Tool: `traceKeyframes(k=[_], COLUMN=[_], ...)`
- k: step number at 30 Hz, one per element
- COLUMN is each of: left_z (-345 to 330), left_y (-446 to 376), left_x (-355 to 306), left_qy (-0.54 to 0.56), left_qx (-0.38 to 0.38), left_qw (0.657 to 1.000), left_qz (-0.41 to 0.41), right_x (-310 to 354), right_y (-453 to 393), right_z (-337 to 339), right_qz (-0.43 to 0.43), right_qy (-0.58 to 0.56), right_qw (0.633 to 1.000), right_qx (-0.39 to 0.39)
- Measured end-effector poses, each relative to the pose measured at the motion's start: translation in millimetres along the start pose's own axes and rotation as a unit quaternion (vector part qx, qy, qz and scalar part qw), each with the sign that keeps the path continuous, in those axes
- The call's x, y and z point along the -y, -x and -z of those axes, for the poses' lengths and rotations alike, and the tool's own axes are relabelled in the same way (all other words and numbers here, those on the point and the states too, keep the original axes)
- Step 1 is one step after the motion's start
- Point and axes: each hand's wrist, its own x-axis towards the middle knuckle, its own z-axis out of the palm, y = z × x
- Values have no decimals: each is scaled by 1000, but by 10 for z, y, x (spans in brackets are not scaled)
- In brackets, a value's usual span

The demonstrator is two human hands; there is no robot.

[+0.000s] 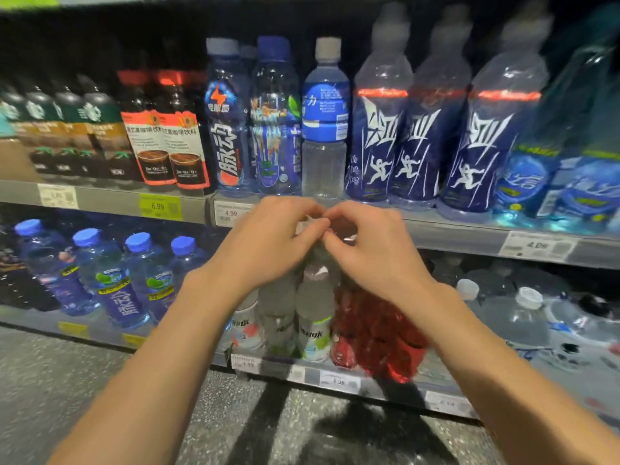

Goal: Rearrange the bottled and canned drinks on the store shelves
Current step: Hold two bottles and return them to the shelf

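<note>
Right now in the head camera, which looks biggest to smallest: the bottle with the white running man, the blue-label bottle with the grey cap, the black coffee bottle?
1. Running-man bottle
2. Blue-label bottle
3. Coffee bottle

All on the same shelf, so nearness hardly matters.

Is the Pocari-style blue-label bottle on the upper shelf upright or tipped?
Upright. The blue-label bottle stands on its base at the shelf edge, grey cap on top, above both hands.

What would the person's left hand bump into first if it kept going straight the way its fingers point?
Probably the right hand: the left hand points rightward, and their fingertips already nearly meet over a small pale object. That pinched object may come first; blur hides which.
</note>
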Motion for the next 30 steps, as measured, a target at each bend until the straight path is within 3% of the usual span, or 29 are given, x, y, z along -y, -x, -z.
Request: traceKeyframes(k=[5,16,30], left_z=[-17,-116,-61], left_y=[-123,-242,-251], left_x=[-397,-1013,-1149], left_qy=[-4,-53,-85], left_qx=[-70,-94,-92], left_qw=[997,994,992], left_qz=[-24,-4,28], right_x=[-40,-193,-145], right_y=[2,147,170], right_z=[519,1218,1208], right_qz=[-27,-57,-59], right_qy=[-8,47,42], right_qw=[998,991,996], right_qx=[-61,-112,-53])
